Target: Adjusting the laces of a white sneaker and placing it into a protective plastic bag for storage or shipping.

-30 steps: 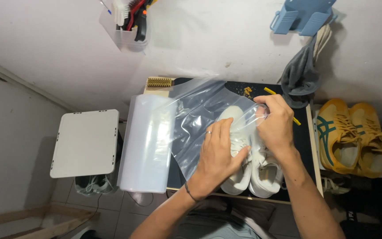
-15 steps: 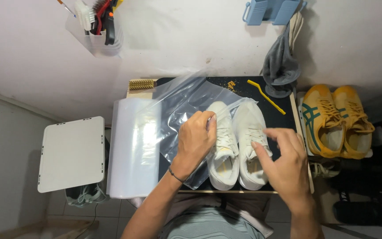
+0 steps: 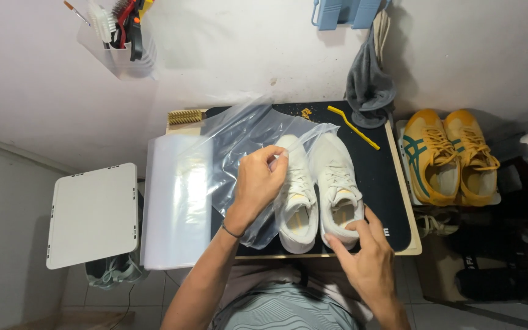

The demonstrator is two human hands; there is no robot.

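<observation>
Fingers (image 3: 274, 160) on clear bag (image 3: 239, 137) (crinkled)

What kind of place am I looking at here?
Probably a small home shoe-cleaning corner: white sneakers on a black mat, a wall cup of brushes, and yellow sneakers waiting alongside.

I can see yellow sneakers (image 3: 450, 156) off right, a grey rag (image 3: 369, 85) hanging far, and a white stool (image 3: 93, 214) on the left.
</observation>
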